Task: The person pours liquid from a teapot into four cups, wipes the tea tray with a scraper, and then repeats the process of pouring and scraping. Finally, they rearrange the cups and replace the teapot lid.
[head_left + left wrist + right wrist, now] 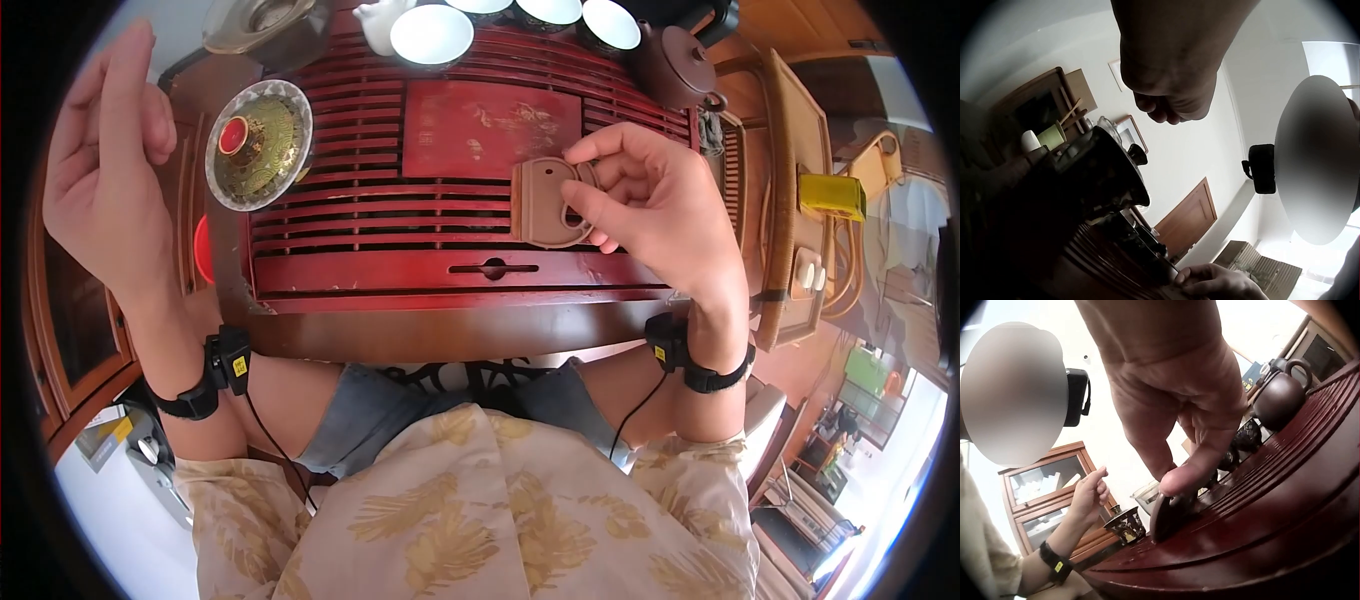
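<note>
1. Head view: from where I stand, the right hand (655, 205) pinches a flat, teapot-shaped brown piece (540, 205) between thumb and fingers, right of centre in the frame, over the slatted tea tray (380, 272). The hold is on its right side only, so I'd guess a slack thumb could let it swing down and knock the slats.
2. Same view, upper left: the left hand (115, 170) is raised, fingers loosely bent, holding nothing. The lidded bowl (240, 185) sits just to its lower right; a careless drop of that hand might tip the lid. Along the top edge, the white cups (432, 36) and, upper right, the dark teapot (683, 65) could be bumped if the right hand reaches forward too low.
3. Left wrist view: the left hand hangs at top centre, with nothing in its grasp. The bowl looms at left of centre; I can't make out the brown piece here.
4. Right wrist view: the piece stands tilted below the thumb, near the centre, its lower edge seemingly against the tray. Pressing harder might make that edge skid.
</note>
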Available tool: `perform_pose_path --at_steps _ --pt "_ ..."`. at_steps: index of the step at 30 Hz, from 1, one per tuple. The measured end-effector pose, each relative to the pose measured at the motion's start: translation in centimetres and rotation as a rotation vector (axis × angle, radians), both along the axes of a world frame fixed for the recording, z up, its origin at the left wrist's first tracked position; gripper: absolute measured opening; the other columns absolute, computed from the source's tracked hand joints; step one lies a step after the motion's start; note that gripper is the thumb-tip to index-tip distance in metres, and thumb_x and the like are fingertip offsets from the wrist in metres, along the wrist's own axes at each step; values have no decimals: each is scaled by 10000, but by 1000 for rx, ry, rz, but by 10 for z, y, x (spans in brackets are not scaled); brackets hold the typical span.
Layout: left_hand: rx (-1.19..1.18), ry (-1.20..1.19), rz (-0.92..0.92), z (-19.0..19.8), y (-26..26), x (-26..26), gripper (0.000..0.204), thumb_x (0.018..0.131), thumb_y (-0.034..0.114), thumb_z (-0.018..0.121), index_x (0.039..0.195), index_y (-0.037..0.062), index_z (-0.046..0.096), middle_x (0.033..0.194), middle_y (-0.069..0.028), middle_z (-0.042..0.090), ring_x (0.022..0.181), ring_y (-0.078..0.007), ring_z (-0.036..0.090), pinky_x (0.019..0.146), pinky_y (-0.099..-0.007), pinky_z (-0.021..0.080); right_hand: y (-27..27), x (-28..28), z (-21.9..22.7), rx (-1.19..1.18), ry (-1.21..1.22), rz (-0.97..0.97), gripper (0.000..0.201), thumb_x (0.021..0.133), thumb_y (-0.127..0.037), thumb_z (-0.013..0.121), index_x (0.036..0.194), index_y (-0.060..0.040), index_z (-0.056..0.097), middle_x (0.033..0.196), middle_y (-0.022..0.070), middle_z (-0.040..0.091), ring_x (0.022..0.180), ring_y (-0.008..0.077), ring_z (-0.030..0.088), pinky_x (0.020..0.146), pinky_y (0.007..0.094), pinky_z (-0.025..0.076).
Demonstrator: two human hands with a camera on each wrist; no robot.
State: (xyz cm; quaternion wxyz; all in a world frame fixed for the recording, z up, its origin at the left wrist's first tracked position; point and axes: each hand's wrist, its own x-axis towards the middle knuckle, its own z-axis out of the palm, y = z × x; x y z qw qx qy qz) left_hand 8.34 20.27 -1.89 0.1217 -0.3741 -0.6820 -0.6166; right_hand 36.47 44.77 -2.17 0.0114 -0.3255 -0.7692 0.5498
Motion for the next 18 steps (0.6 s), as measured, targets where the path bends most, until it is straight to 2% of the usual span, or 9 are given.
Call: perform_pose_path --at_steps 4,10,13,16,18 --pt "-19 -16 30 1 -4 -5 226 1075 40 739 1257 -88 778 763 -22 635 676 -59 545 620 -214 383 10 11 8 -6 -28 -17 223 964 -32 797 1163 49 733 826 41 765 671 62 687 596 240 555" --pt "25 -38 -69 -1 -8 -15 240 1071 33 747 1267 -103 768 761 -29 624 664 -73 532 607 -225 360 28 27 19 76 -114 -26 219 977 -23 799 1172 49 728 841 45 774 666 51 678 585 228 542" --pt "-10 -23 -30 -4 -6 -16 226 1108 51 693 1287 -77 745 779 -11 569 692 -70 477 624 -227 322 30 27 17 28 -45 -6 223 982 -25 797 1181 44 724 864 46 778 679 50 684 586 219 541" --pt "-2 -64 8 -3 1 -8 193 1105 68 706 1240 -61 755 765 -7 567 686 -64 478 623 -223 326 19 16 19 -89 77 -9 216 987 -22 789 1182 43 722 891 46 780 701 49 692 594 211 544" --pt "-13 -72 15 -3 1 -9 225 1083 47 731 1260 -86 764 755 -18 595 672 -63 505 614 -221 344 8 6 11 -112 140 13 227 974 -18 779 1188 35 727 893 50 781 728 69 715 623 229 566"
